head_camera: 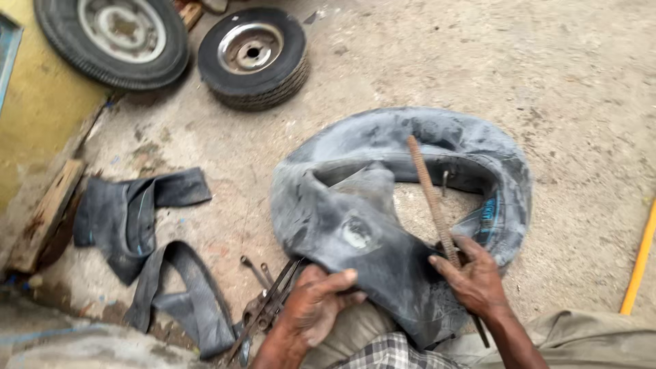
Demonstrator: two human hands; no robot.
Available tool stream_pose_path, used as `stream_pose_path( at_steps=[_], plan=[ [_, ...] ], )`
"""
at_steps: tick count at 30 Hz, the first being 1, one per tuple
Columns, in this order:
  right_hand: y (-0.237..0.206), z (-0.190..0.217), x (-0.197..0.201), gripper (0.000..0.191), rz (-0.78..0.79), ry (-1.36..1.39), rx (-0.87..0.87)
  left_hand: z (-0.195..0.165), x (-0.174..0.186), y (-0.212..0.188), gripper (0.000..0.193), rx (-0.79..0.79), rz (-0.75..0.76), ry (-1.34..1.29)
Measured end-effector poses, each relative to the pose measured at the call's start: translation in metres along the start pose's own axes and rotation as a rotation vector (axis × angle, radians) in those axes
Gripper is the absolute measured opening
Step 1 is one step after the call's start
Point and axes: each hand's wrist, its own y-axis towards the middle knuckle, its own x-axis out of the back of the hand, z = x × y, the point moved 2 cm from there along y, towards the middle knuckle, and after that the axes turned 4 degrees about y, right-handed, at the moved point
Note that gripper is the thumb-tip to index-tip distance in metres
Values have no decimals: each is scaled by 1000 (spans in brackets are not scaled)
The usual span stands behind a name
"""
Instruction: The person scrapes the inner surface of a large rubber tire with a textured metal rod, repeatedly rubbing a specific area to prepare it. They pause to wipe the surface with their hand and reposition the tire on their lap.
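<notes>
1. The inner tube (403, 205), a large grey-black rubber ring, lay slack and folded on the concrete floor (581, 82), its near part drawn up over the person's knee. The rubber looked dull, dusty and creased, with a pale scuffed round spot (357, 233) on the fold facing the camera.
2. The left hand (316, 304) was closed on the near fold of the tube, thumb on top and fingers curled beneath.
3. The right hand (475, 277) gripped a long, rough, rust-brown file (430, 198), which lay slanted across the tube. Its lower end passed under the hand and out of sight.
4. A short metal valve stem (445, 182) stood out from the inner edge of the ring, just beside the file.
5. Metal hand tools (263, 301) lay on the floor by the left hand; they overlapped and were partly covered by the wrist, so their kinds could not be told surely, though one was possibly a pair of shears.
6. Two cut scraps of black rubber (137, 219) lay flat and limp to the left, near a worn wooden block (44, 215).
7. Two wheels with ribbed tyres and grey steel rims (253, 51) lay flat at the top; the left one was cut off by the frame.
8. A yellow strip (641, 260) was cut off at the right edge.
</notes>
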Motion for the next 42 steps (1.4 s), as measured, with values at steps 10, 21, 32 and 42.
stream_pose_path(
  at_steps=[10,21,32,42],
  plan=[
    [9,15,-22,37,12,-1,-23,-11,4,20,40,41,-124,-308],
    [-10,68,51,40,-233,29,57,-25,-12,32,55,104,208,-282],
    [-5,56,-19,31,-63,-96,168,-22,66,20,54,-218,55,327],
    [18,90,-43,36,-61,90,150,-14,60,41,48,-222,219,0]
  ],
)
